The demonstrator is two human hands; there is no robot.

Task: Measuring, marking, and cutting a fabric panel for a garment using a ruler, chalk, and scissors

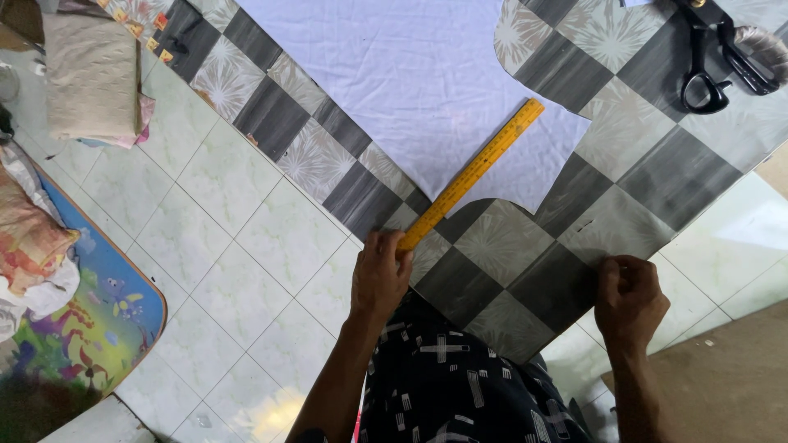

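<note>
A yellow ruler (pixel 474 172) lies slanted across a white cloth (pixel 427 82) spread on a grey and white checkered mat (pixel 648 180). My left hand (pixel 380 275) grips the ruler's near end at the mat's front edge. My right hand (pixel 629 297) is closed on the mat's near right edge, fingers curled; whether it pinches something small is not clear. The cloth has a curved cut edge near the ruler's far tip.
Black scissors (pixel 716 53) rest on the mat at the far right. A folded beige cloth (pixel 90 75) lies at far left on the tiled floor (pixel 222 246). A colourful play mat (pixel 78 328) with bundled fabric (pixel 29 246) sits at left. My patterned dark garment (pixel 447 377) shows below.
</note>
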